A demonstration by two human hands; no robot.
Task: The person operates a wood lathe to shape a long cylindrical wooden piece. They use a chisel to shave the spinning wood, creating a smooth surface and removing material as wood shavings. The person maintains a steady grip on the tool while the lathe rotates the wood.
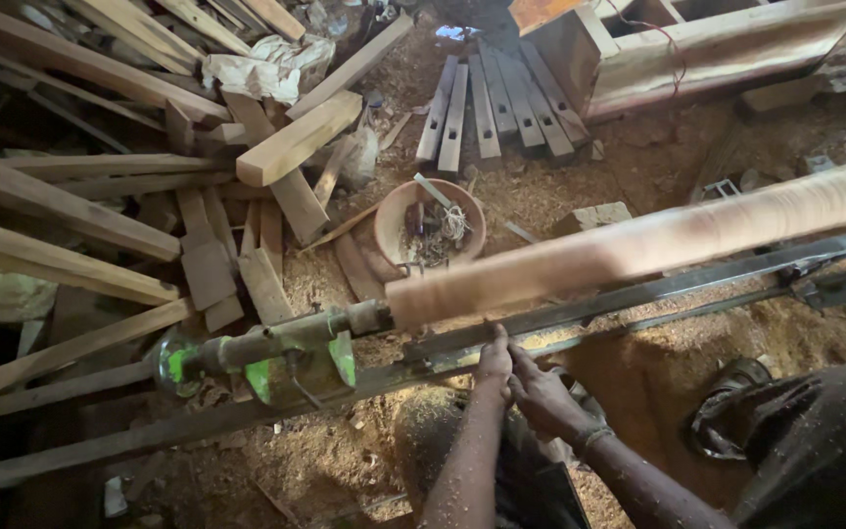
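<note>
The long pale wooden spindle appears motion-blurred on the lathe; left hand and right hand meet beneath it, fingers pressed together.

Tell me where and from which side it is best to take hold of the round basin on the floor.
Probably at the rim of the basin, on its right side, coming from above. It sits upright with the mouth open, so the thin rim gives fingers an edge. Planks crowd its left side, and scraps fill the middle.
</note>
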